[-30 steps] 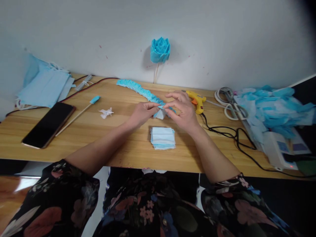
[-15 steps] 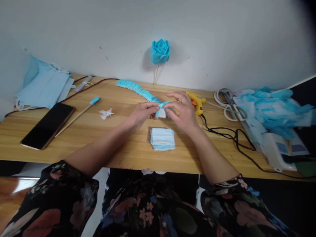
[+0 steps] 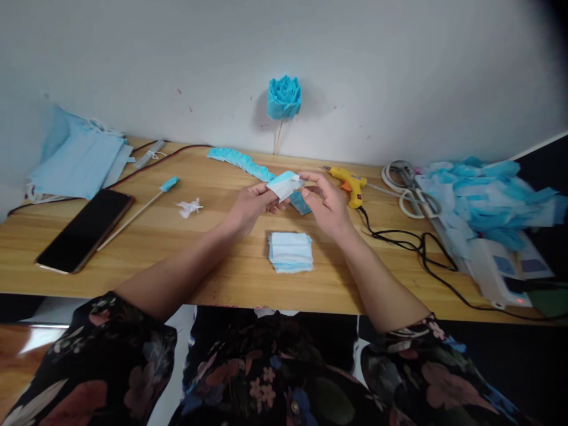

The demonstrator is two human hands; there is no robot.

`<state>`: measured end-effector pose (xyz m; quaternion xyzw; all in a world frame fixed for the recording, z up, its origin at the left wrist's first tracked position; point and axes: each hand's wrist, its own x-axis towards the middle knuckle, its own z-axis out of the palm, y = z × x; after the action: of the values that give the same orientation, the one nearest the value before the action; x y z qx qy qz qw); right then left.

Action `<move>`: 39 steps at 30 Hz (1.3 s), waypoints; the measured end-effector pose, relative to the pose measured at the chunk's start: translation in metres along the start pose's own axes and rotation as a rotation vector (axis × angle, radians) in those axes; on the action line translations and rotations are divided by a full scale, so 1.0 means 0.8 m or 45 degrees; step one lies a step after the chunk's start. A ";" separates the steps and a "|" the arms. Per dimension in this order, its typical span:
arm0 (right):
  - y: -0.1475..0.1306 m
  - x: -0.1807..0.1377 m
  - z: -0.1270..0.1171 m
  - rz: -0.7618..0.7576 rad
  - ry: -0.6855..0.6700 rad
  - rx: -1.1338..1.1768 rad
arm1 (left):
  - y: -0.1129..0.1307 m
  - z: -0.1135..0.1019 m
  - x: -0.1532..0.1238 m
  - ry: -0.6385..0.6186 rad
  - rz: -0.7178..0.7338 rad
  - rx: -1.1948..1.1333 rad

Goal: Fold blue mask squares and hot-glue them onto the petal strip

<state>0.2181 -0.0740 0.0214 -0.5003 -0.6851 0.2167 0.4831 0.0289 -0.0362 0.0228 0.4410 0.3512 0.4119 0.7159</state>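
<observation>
Between both hands, above the table, is a folded piece of blue-and-white mask fabric (image 3: 284, 184). My left hand (image 3: 251, 207) pinches its left end between thumb and fingers. At its right corner, the thumb and forefinger of my right hand (image 3: 327, 201) close on the fabric. A small blue piece (image 3: 300, 203) lies on the table just below and behind the fabric. Close in front sits a stack of cut fabric squares (image 3: 290, 251). Behind my left hand runs a row of folded blue petals (image 3: 239, 163).
A yellow glue gun (image 3: 350, 183) with a black cord lies right, beside scissors (image 3: 415, 195), tape and blue scraps (image 3: 483, 195). A blue fabric rose (image 3: 284, 97) stands by the wall. Left are masks (image 3: 80, 154), a phone (image 3: 86, 231) and a blue-tipped stick (image 3: 137, 213).
The fabric in my hands has been turned and tilted, now showing a wider white face. My right fingers have shifted to its right corner, and the small blue piece beneath shows more.
</observation>
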 end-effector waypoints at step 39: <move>-0.008 0.002 0.004 0.479 0.044 0.645 | -0.001 -0.002 -0.001 -0.007 0.223 0.334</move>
<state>0.2121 -0.0747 0.0256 -0.4857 -0.4964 0.4574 0.5554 0.0277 -0.0364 0.0218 0.5608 0.3602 0.4223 0.6144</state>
